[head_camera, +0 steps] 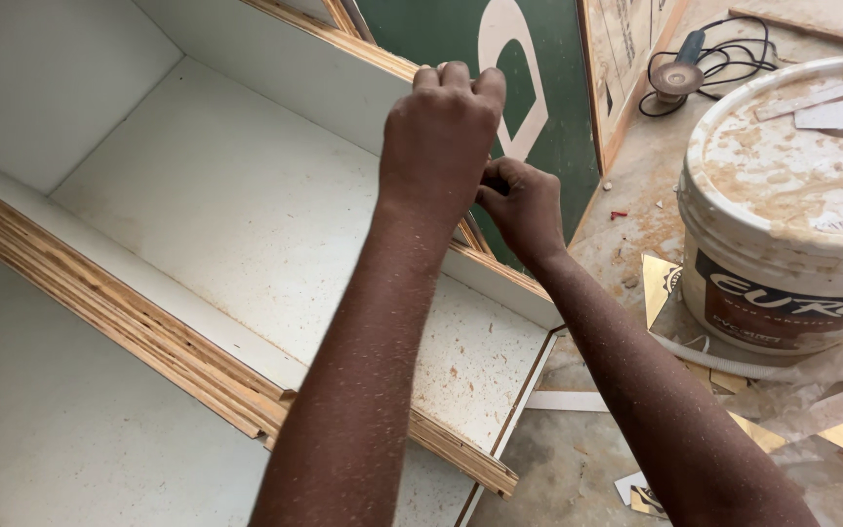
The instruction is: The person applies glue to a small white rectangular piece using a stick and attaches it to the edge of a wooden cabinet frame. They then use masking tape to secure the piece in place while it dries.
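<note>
Hands: our left hand point(441, 127) grips the cabinet's plywood edge point(382, 60); our right hand point(522, 200), just below, pinches it. Bare plywood shows along the other edges; bucket point(782, 205) sits right.

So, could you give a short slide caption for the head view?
Both hands, left and right, pinch the cabinet's plywood edge beside a bucket.

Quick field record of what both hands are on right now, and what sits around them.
left hand: fingers curled over the raw plywood top edge of the white laminated cabinet panel
right hand: just behind the left, fingers pinched at the same edge; what they pinch is hidden
cabinet: white laminated plywood cabinet lying open, with a divider
right of hands: white plastic bucket, glue-smeared lid
far corner: angle grinder with black cord
floor: white laminate strip
</note>
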